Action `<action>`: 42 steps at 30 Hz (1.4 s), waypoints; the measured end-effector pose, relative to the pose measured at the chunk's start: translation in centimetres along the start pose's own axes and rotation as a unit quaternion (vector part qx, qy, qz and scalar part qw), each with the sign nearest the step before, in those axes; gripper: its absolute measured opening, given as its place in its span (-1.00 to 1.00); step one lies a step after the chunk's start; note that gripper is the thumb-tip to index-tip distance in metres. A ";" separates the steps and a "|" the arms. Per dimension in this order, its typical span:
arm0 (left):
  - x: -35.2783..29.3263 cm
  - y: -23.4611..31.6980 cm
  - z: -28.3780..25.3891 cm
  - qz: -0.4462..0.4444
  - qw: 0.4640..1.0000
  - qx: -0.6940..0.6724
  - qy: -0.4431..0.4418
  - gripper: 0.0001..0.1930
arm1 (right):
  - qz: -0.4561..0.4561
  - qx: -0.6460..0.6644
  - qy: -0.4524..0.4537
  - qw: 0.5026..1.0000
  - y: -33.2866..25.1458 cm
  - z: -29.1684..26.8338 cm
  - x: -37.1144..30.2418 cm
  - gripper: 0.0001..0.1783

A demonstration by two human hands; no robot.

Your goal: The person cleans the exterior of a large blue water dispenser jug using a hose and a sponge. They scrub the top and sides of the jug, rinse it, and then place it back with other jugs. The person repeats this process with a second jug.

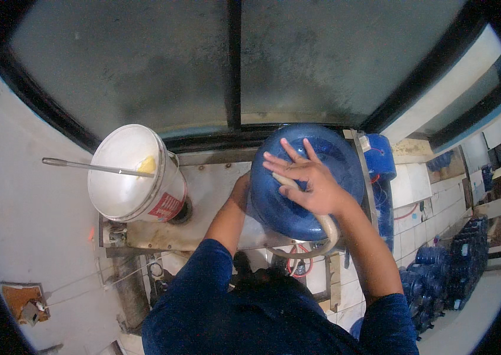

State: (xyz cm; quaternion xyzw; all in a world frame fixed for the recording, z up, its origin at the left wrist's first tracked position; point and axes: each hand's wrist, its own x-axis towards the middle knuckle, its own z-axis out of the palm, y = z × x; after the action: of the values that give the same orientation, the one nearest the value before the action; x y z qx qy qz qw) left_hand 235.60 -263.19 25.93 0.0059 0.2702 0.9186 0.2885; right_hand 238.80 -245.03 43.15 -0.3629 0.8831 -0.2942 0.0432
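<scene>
- where are your hands just now?
- apart from each other, both at the large round blue plastic jug (336,163). my left hand (241,186) is at its left side, the fingers hidden by the curve, so i can't tell how they are closed. my right hand (309,180) lies over the upturned round end with the fingers spread.
- and what is under that palm?
- a beige flexible hose (328,228). its end pokes out beside my right thumb, and the rest comes out on the near side of the hand, then bends down and left past the jug's near edge. i can't tell whether i'm gripping it or only pressing it.
- where is the jug?
- toward the right end of the bare metal table (215,184), with the dark-framed window (167,65) on the far side.
- what else is up there with you?
- on the left, a white round plastic bucket (174,177) with a red label. a thin grey metal rod (96,168) lies across its top, poking out past the left rim, with a small yellow piece (147,164) at the rod's right end.
- and off to your right?
- a blue plastic cylinder (380,157) just beyond the table, and many dark blue plastic jugs (434,275) grouped well apart from me.
</scene>
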 end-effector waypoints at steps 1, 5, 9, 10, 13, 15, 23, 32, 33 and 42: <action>0.5 -0.4 -0.6 -0.003 1.000 0.004 0.004 -0.35 | -0.003 0.003 -0.001 1.000 -0.2 -0.1 -0.1 -0.32; 2.5 -1.4 -3.5 -0.003 0.999 0.011 0.040 -0.35 | -0.013 -0.016 -0.032 0.999 -0.7 -0.3 0.2 -0.35; 3.0 -5.9 -8.3 0.016 0.993 0.018 0.115 -0.35 | 0.027 -0.034 -0.014 0.999 -1.4 0.9 0.8 -0.37; 2.2 -7.7 -9.7 0.036 0.988 0.018 0.149 -0.35 | 0.038 -0.030 0.004 0.999 -1.6 1.5 1.2 -0.38; -1.3 -15.2 -12.1 0.123 0.957 0.032 0.259 -0.35 | 0.033 -0.046 -0.009 0.998 -2.0 1.4 2.1 -0.37; -2.4 -17.0 -12.1 0.153 0.943 0.037 0.292 -0.36 | 0.020 -0.049 -0.012 0.999 -1.9 1.0 2.3 -0.37; 2.0 -8.2 -12.2 0.026 0.985 0.012 0.173 -0.36 | 0.007 -0.033 -0.062 0.998 -1.6 0.6 1.0 -0.35; -0.2 -14.0 -11.0 0.153 0.955 0.030 0.251 -0.36 | 0.064 -0.196 -0.031 0.978 -2.0 0.7 2.2 -0.24; 0.8 -11.3 -10.5 0.124 0.969 0.028 0.214 -0.36 | 0.060 -0.194 -0.036 0.978 -1.9 0.8 2.2 -0.24; -0.1 1.3 1.2 -0.018 0.999 0.047 -0.010 -0.37 | 0.068 -0.166 -0.026 0.983 -0.8 0.3 1.8 -0.22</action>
State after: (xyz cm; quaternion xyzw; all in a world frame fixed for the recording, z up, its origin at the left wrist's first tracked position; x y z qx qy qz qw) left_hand 235.18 -263.51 27.61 0.0233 0.3105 0.8993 0.3071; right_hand 238.09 -246.78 43.60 -0.3115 0.9410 -0.1301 0.0251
